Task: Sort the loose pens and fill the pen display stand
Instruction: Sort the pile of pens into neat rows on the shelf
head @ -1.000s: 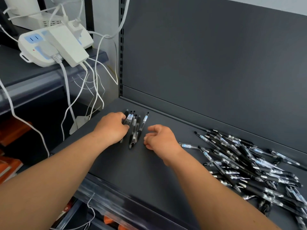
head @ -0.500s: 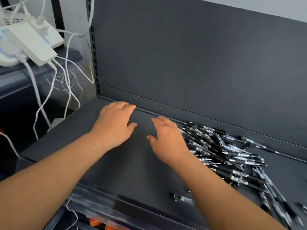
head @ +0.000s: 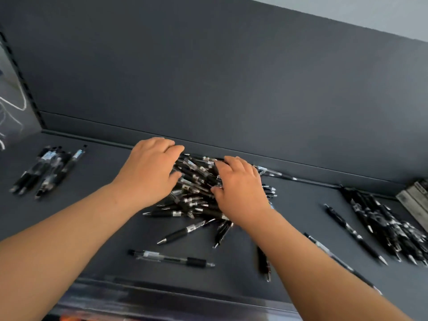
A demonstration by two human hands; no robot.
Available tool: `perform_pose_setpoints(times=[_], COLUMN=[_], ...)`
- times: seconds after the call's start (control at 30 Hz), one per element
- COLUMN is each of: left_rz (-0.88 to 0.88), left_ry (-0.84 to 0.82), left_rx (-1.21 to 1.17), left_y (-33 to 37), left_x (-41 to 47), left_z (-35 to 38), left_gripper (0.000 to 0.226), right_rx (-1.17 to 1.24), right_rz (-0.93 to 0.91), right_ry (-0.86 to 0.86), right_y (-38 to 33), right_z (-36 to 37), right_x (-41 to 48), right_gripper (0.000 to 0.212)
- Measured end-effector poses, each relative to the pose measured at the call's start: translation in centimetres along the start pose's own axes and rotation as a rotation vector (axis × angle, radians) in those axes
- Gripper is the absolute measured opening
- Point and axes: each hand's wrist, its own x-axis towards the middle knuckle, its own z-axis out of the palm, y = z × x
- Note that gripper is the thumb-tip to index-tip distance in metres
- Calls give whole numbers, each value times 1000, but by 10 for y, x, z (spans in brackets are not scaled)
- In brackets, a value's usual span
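Head view: left hand [head: 150, 172] and right hand [head: 240, 188] curl over the pen heap [head: 194, 188] — grip unclear; raking could roll the six-o'clock stray pen [head: 171, 259] off the shelf [head: 92, 228].

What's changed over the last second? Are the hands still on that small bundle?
No. Both hands left the small bundle and moved right onto the loose pile. The left hand lies on its left edge; the right hand curls its fingers into the pens, grip unclear. The bundle stays at the left end of the shelf.
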Motion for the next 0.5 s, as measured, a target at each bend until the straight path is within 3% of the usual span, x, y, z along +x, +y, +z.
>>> perform_pose_setpoints(times=[0.27,0.5], left_rz=[78,228], left_ry=[-30,-68], left_rx=[-3,-74], left_y=[85,158], left_x=[17,25], left_z=[8,22], left_gripper=[60,52], right_rx=[-17,-11], right_rz=[70,314], right_ry=[-7,-75], right_y=[89,180], right_z=[-17,-24], right_x=[-37,-76], right_gripper=[50,33])
